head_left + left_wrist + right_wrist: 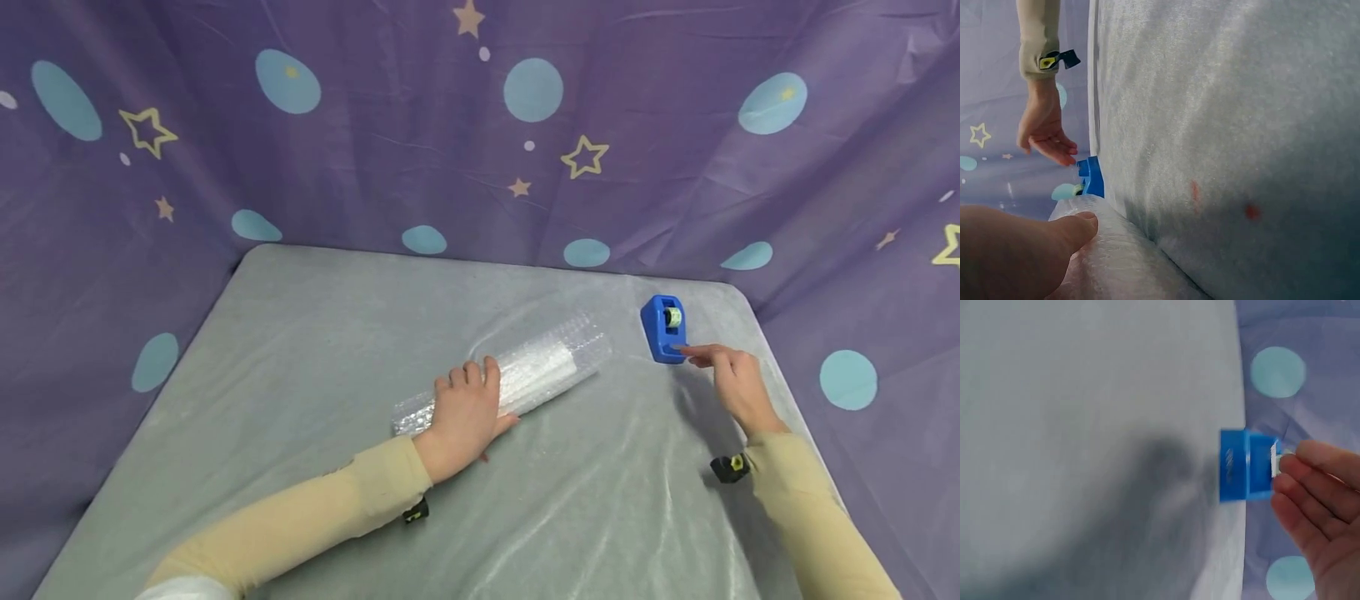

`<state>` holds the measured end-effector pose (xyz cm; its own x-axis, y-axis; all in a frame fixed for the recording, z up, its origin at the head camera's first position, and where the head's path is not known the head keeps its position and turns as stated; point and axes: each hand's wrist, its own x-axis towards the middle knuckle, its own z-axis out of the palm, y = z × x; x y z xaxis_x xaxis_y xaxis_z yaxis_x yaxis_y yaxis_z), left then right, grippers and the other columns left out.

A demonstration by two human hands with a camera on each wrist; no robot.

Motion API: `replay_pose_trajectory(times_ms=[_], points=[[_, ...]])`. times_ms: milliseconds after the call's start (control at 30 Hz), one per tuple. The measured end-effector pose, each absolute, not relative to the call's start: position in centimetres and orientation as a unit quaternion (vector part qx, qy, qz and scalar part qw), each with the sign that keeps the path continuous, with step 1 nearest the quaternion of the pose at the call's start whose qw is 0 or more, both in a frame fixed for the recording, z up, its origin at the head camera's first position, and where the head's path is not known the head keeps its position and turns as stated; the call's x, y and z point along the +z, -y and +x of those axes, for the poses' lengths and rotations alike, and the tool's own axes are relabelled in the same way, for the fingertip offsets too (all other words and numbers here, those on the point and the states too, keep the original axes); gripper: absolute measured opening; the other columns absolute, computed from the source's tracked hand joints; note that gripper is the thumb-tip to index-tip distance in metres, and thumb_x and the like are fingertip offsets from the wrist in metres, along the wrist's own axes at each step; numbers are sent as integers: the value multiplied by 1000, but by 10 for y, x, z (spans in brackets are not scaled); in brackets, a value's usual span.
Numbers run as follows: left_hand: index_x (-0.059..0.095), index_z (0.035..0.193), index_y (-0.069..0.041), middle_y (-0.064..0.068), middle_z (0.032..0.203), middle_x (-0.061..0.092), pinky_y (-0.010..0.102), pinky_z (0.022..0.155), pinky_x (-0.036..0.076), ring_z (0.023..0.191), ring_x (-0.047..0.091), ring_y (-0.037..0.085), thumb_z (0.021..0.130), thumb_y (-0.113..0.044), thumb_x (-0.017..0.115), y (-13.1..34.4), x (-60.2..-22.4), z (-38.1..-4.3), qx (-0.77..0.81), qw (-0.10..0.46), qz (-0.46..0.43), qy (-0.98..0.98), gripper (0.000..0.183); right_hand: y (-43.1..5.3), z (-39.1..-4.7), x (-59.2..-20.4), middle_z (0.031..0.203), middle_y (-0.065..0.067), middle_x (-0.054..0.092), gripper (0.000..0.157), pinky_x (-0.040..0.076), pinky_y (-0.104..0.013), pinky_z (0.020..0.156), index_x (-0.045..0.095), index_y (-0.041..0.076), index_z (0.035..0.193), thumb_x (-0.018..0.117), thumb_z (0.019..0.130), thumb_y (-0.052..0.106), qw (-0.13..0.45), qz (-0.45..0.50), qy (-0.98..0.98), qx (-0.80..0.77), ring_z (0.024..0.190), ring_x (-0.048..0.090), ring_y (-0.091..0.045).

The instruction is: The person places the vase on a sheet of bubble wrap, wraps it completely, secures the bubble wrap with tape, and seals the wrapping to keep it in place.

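A roll of clear bubble wrap [540, 371] lies at a slant across the middle of the table, with something white showing through it. My left hand [465, 417] grips its near-left part, fingers over the far side and thumb along the near side. In the left wrist view that thumb rests on the bubble wrap [1116, 256]. To the right, a blue tape dispenser [657, 327] stands on the table, holding a small tape roll [673, 317]. At its front end are the fingertips of my right hand [737, 387], the fingers fairly straight in the right wrist view.
A grey-white cloth [337, 308] with creases covers the table [600, 517]. Purple curtains [420, 142] with stars and blue spots hang along the back and both sides. The dispenser stands near the table's far right corner.
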<state>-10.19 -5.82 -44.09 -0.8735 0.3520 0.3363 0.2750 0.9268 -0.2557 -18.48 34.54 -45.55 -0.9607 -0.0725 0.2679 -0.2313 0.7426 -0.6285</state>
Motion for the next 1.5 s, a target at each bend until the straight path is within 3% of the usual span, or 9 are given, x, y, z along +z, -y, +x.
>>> replay_pose_trajectory(times_ms=[133,333,567,767,900,1067,1167,1333,1500], points=[[49,129,1,18,98,60,41,57,48,73,60,30,74,-75,52,58,-442,-102,101,185,-166,963,93,-338,-189,-454,78,-9,71,38,41,-10,58,75,8,90,46,98,32,157,56,928,334,65,61,0],[51,128,0,18,98,61,39,56,49,72,60,28,74,-76,51,58,-442,-101,118,206,-172,956,93,-331,-197,-455,71,-10,67,13,41,-8,50,63,5,96,61,90,16,213,59,913,342,55,54,8],[51,128,-1,19,98,61,41,58,49,73,61,29,75,-76,51,58,-442,-100,116,213,-180,953,92,-326,-193,-454,66,-10,65,34,39,-13,46,45,8,121,58,91,17,197,38,916,348,49,55,1],[51,129,0,19,100,61,42,59,50,75,61,30,76,-74,52,60,-440,-100,111,205,-179,956,91,-321,-188,-459,75,-10,69,21,38,-10,51,62,6,106,60,90,20,196,41,933,300,57,54,3],[51,128,0,19,100,61,42,60,50,76,61,31,75,-73,53,60,-440,-100,106,206,-179,956,91,-322,-187,-465,79,-9,69,19,38,-9,57,67,6,100,60,89,20,183,37,942,277,64,57,-6],[51,127,0,19,100,61,42,59,50,76,61,31,74,-74,54,60,-441,-100,103,209,-180,956,91,-324,-188,-469,76,-10,70,32,40,-12,55,72,4,92,52,94,30,164,19,945,283,65,64,-18],[51,128,0,19,100,61,42,59,50,76,61,31,74,-74,54,60,-442,-101,101,206,-180,957,92,-324,-190,-469,74,-11,69,38,41,-13,52,71,4,88,47,97,32,152,2,941,303,63,63,-16],[51,128,1,20,100,61,43,58,49,76,61,31,74,-74,55,60,-443,-102,92,201,-179,959,92,-323,-191,-472,74,-12,68,26,41,-15,48,55,2,106,53,94,25,129,-27,935,331,55,57,-1],[51,127,1,19,99,61,42,57,49,75,61,31,74,-74,54,60,-442,-103,95,200,-179,959,92,-324,-191,-475,78,-15,69,43,47,-18,49,37,0,120,56,92,27,82,-66,920,377,54,61,-1]])
